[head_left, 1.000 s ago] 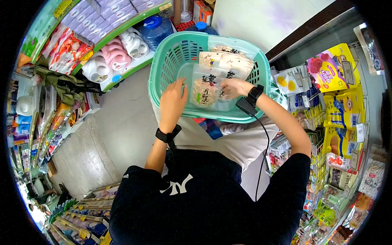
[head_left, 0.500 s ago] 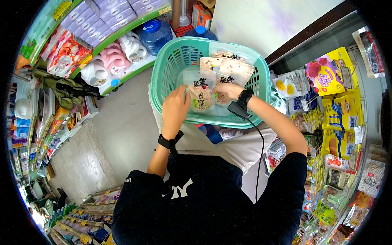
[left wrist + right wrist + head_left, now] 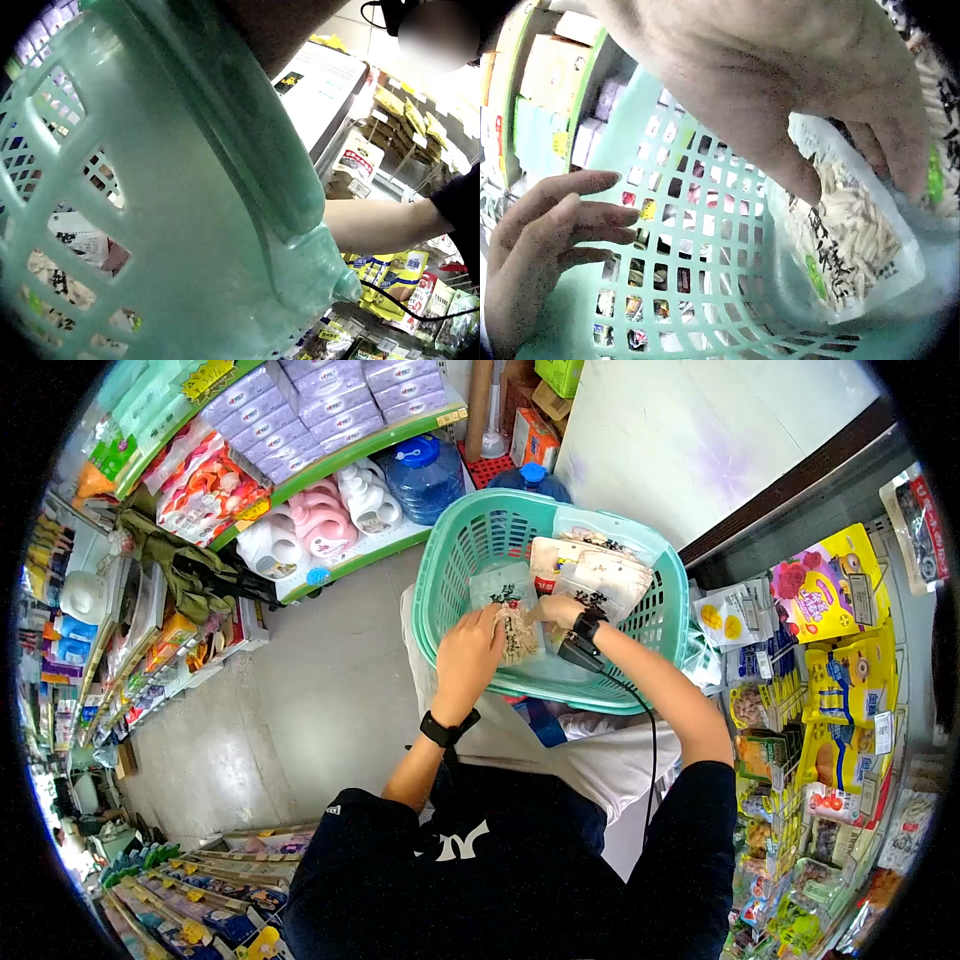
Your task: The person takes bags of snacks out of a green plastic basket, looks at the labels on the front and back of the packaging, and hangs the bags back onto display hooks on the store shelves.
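Note:
In the head view, a green plastic basket (image 3: 470,520) rests on the person's lap with several clear bags of pale dried strips inside. My right hand (image 3: 558,612) is down in the basket. Its thumb and fingers pinch the upper edge of one bag of dried strips (image 3: 855,232), seen up close in the right wrist view. Across the basket's near left rim reaches my left hand (image 3: 470,660). The right wrist view shows that left hand (image 3: 562,232) with fingers extended and apart from the bag. In the left wrist view the basket wall hides the left hand.
Packaged snacks (image 3: 840,680) hang on racks close to the right. At upper left, a shelf holds tissue packs (image 3: 325,410) and detergent bottles (image 3: 325,525). A blue water jug (image 3: 425,480) stands behind the basket. Grey floor (image 3: 300,650) lies to the left.
The head view has shifted, so the basket sits farther right and lower. My right hand has moved left within the basket, toward the front bag. My left hand stays by the rim.

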{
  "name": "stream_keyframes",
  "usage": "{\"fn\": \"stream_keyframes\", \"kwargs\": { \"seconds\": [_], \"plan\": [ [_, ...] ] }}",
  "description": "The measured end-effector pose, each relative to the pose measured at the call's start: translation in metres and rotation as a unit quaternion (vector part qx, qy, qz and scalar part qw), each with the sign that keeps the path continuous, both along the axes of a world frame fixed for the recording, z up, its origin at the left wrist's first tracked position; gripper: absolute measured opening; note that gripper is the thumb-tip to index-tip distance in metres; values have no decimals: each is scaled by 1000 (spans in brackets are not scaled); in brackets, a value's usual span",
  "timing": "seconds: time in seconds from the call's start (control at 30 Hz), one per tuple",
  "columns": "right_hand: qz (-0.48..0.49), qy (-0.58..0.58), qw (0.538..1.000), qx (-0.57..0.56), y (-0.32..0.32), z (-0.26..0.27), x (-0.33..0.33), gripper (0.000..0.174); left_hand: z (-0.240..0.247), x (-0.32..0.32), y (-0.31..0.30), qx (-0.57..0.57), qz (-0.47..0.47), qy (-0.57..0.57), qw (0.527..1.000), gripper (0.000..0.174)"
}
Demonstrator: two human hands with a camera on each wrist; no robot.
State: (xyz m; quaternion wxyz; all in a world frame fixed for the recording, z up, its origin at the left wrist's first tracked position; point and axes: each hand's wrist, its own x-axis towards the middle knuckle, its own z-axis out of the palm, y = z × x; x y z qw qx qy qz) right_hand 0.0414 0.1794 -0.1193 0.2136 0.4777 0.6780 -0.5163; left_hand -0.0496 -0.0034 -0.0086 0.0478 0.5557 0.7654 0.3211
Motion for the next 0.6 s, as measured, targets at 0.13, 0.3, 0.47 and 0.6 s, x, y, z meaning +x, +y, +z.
{"fn": "stream_keyframes", "kwargs": {
  "seconds": [0.13, 0.3, 0.47, 0.6],
  "plan": [
    [71, -41, 996, 27, 7, -23, -15, 29, 1, 2, -1, 10, 2, 13, 1000, 21],
    [244, -11, 964, 107, -5, 13, -27, 20, -4, 0, -1, -1, 0, 9, 1000, 21],
    [230, 66, 937, 253, -27, 64, -13, 18, -5, 1, -1, 30, 15, 15, 999, 22],
    [185, 166, 879, 407, -23, 106, 15, 21, 7, 4, -2, 29, 30, 3, 999, 28]
  ]
}}
